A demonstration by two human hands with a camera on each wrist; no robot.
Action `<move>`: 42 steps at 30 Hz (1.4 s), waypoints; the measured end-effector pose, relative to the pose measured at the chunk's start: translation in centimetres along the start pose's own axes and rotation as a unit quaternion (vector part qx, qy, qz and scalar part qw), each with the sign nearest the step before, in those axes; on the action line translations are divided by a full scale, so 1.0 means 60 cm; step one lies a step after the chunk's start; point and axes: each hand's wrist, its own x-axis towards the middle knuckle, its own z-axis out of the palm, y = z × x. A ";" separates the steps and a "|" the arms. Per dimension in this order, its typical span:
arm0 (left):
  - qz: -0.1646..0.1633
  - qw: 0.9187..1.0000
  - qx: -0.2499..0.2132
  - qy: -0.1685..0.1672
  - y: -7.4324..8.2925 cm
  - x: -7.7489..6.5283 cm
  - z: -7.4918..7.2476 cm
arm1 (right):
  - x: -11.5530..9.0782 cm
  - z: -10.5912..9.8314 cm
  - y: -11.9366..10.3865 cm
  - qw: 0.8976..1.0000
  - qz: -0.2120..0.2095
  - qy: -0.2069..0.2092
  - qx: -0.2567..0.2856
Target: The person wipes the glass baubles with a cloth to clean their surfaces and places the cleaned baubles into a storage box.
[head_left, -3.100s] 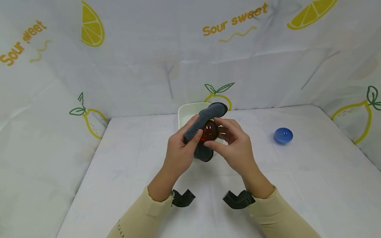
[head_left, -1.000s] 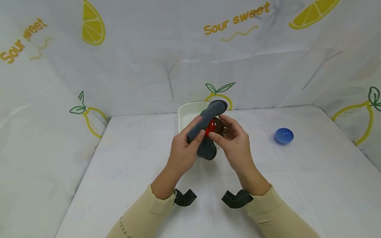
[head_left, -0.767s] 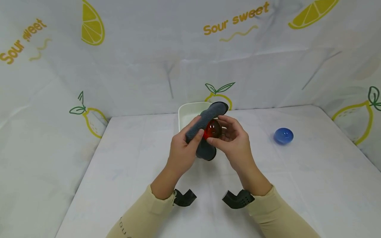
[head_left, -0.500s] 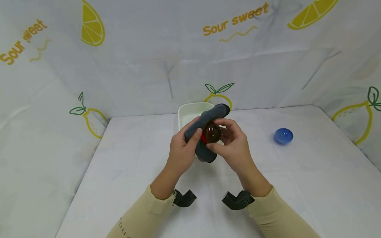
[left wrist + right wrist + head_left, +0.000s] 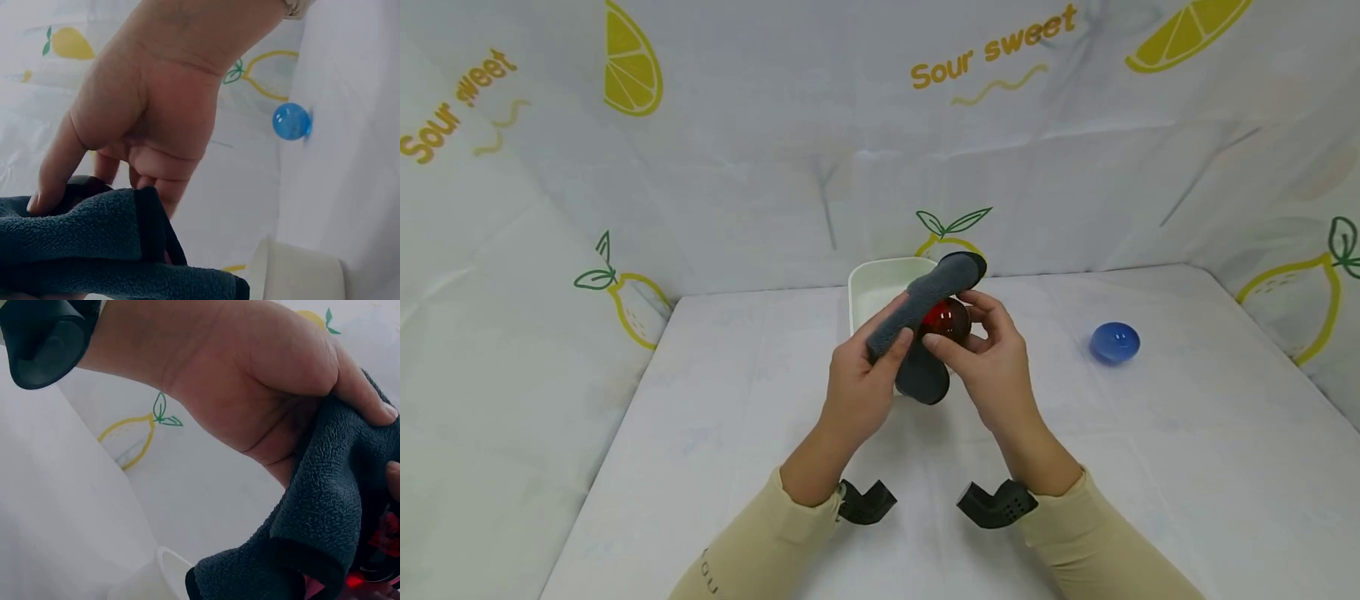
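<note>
The dark red ball (image 5: 951, 320) was held up off the counter (image 5: 715, 392), near the middle of its far edge, and in the head view it overlapped the white container (image 5: 880, 279). The right hand (image 5: 996, 354) pinched the ball between thumb and fingers. The left hand (image 5: 861, 379) pinched the grey-blue cloth (image 5: 925, 292), thumb on top, with a fold against the ball's left side.

The likeliest mishap was a dropped ball: its surface looked slick and the fingertips seemed to carry most of it, so a turn against the cloth could have worked it loose. It might then have struck the container or rolled towards an edge. The loose lower flap could also have snagged on the container's rim.

Being round, the ball had no long axis; its brighter red side faced the cloth. The cloth's upper fold ran slantwise, its dark-trimmed end pointing to the counter's far right corner, while the lower flap hung towards the near edge.
</note>
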 end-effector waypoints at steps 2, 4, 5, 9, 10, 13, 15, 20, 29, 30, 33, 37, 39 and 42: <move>0.009 1.000 0.002 -0.004 0.002 0.000 -0.001 | 0.002 -0.003 0.002 1.000 0.007 0.004 -0.019; 0.017 1.000 0.007 -0.006 0.003 0.000 -0.002 | 0.004 -0.006 0.004 0.999 0.006 0.009 -0.042; 0.022 1.000 0.010 -0.006 0.003 0.000 -0.003 | 0.004 -0.007 0.004 0.999 0.004 0.007 -0.044; 0.037 0.999 0.022 -0.004 0.004 0.003 -0.008 | 0.004 -0.010 -0.001 0.999 0.014 -0.016 -0.026; 0.036 0.999 0.023 -0.004 0.002 0.003 -0.009 | 0.003 -0.010 -0.002 0.999 0.022 -0.025 -0.018; 0.022 0.999 0.025 -0.001 -0.003 0.004 -0.012 | 0.000 -0.007 -0.005 0.998 0.034 -0.049 -0.002; 0.010 1.000 0.025 0.002 -0.007 0.005 -0.013 | -0.002 -0.005 -0.005 0.998 0.023 -0.061 -0.004; 0.001 1.000 0.016 0.004 -0.007 0.004 -0.011 | -0.005 0.001 -0.006 0.997 -0.045 -0.067 0.016; 0.005 1.000 -0.002 0.027 -0.004 0.006 -0.010 | -0.010 0.009 0.002 0.984 -0.176 -0.023 -0.016; 0.005 1.000 -0.002 0.030 -0.004 0.007 -0.010 | -0.009 0.010 0.002 0.984 -0.174 -0.016 -0.012; 0.007 0.999 -0.006 0.033 -0.004 0.008 -0.011 | -0.007 0.011 0.002 0.992 -0.126 0.004 0.024; 0.003 1.000 -0.003 0.014 -0.007 0.009 -0.008 | 0.001 0.007 0.002 0.995 -0.015 0.020 0.099; 0.002 1.000 0.002 0.011 -0.008 0.009 -0.007 | 0.004 0.005 0.001 0.988 0.038 0.016 0.145; 0.003 1.000 0.008 0.014 -0.007 0.009 -0.008 | 0.008 0.001 0.001 0.976 0.092 0.007 0.196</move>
